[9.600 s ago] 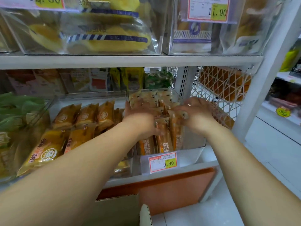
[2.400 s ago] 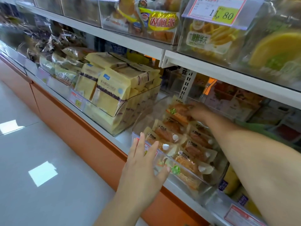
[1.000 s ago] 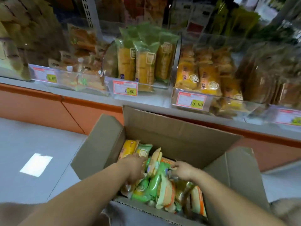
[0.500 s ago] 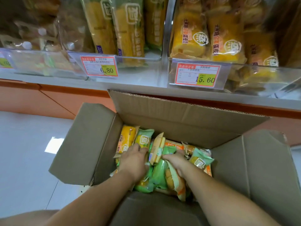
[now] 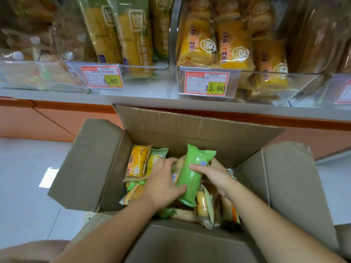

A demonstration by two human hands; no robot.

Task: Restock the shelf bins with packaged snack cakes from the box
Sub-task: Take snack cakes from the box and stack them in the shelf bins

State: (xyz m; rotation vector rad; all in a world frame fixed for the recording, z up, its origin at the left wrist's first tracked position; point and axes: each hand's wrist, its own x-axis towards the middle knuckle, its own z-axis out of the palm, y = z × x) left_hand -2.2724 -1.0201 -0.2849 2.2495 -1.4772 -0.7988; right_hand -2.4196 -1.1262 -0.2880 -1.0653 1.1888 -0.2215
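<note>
Shop: bins [image 5: 266, 83] on shelf [image 5: 133, 101] above, box [image 5: 190, 130] on floor [image 5: 28, 177] beneath. Mid-box, green pack [image 5: 191, 171], long axis toward shelf, gripped by right hand [image 5: 218, 173]; left hand [image 5: 161, 185] flat alongside, thumb touching.

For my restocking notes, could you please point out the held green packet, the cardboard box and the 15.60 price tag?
green packet [image 5: 188, 181], head view, wrapper middle
cardboard box [image 5: 190, 128], head view, far flap
15.60 price tag [image 5: 207, 84], head view, label centre

Left price tag [image 5: 102, 76] "6.80", right price tag [image 5: 207, 84] "15.60"; packet lettering perhaps Chinese, too blurred.
</note>
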